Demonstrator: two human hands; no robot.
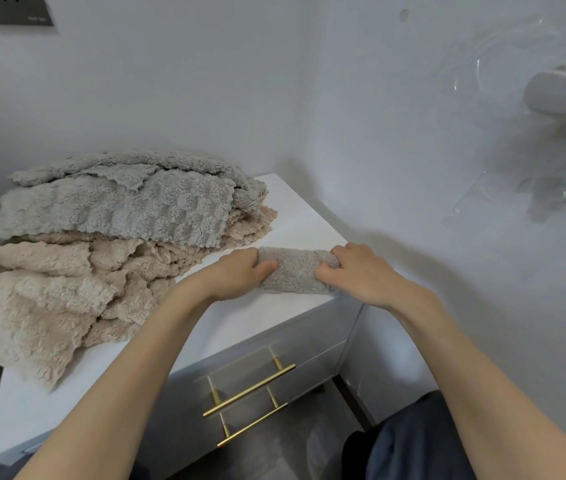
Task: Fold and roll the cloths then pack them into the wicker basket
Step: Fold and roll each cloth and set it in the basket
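A white cabinet stands in the corner against a pale wall. Its front carries 2 drawers, both closed, so what they hold cannot be seen; each has 1 gold bar handle, the upper handle above the lower handle.

On the left and back of the cabinet top lies a loose heap of fleecy cloths. The beige cloths make up the bottom of it and spill over the left front edge, and the grey cloths lie spread across them on top.

Near the right front corner of the top, just beside the heap's edge, rests the rolled grey cloth, a short roll lying crosswise in front of the person. The left hand grips its left end, fingers over the top and thumb curled against the near side. The right hand grasps the right end the same way, fingers wrapped over and thumb pressed into the fleece. The middle of the roll shows between the 2 hands.
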